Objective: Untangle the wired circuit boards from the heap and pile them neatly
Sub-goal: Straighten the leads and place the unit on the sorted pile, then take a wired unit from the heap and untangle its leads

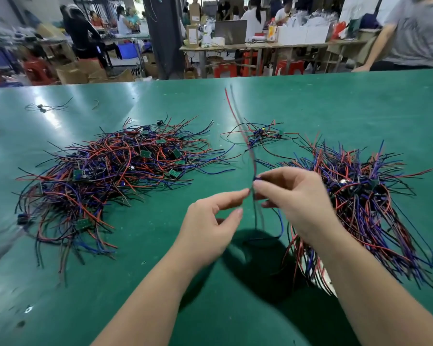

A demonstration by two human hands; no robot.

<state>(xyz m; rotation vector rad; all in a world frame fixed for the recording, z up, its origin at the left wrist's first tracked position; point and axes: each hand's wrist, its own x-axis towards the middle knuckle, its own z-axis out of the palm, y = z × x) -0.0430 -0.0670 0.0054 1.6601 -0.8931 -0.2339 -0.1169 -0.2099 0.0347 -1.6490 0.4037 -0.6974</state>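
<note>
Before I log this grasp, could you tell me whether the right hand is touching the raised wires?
Touching: the head view shows the right hand pinching the raised wires with its fingers.

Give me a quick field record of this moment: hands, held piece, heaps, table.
left hand: index fingertip touches the held piece's hanging wires, thumb apart
right hand: pinches a wired circuit board, red and black wires rising
tangled heap: left on the green table
neater pile: right, partly hidden by the right forearm
small cluster: beyond the hands
stray wires: far left
</note>
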